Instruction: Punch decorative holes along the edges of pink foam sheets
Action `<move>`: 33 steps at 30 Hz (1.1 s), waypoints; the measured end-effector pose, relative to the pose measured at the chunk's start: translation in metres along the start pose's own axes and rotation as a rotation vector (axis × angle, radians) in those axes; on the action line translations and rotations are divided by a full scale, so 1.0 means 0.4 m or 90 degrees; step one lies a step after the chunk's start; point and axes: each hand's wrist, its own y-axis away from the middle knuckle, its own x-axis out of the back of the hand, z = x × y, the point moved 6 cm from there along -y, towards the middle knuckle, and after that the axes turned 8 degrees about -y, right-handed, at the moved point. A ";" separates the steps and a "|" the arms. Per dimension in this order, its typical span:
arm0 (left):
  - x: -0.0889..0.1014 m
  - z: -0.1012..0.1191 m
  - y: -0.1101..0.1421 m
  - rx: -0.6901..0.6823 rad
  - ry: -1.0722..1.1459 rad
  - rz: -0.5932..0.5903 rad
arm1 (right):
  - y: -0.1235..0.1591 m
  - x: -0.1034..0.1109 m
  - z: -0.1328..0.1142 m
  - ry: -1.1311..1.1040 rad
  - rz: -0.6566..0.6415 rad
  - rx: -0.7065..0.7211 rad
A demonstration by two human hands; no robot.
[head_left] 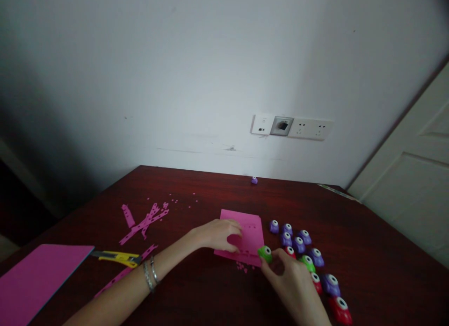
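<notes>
A pink sheet of paper (250,232) lies on the dark red table, seemingly with more sheets under it. Over its left side rests my left hand (220,235), thumb and fingers apart and curved, with nothing visible between them. My right hand (286,272) pinches a small green craft punch (265,254) at the sheet's lower right corner. Tiny pink cut-outs (242,267) are scattered along the near edge of the paper. Beside my right hand stand several purple, red and green punches, among them a purple punch (304,236) and a red punch (340,310).
Punched pink strips (145,223) lie on the left of the table, with paper bits around them. A yellow utility knife (119,258) touches a larger pink sheet (42,279). One lone purple punch (254,180) stands near the wall, below the sockets (310,128).
</notes>
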 end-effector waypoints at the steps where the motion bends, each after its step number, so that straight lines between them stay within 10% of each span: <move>1: -0.002 0.000 -0.001 0.003 -0.002 0.000 | 0.001 -0.007 0.001 0.009 -0.015 -0.004; 33: -0.025 0.021 -0.011 -0.029 0.023 0.089 | 0.008 -0.038 -0.003 0.092 -0.040 0.011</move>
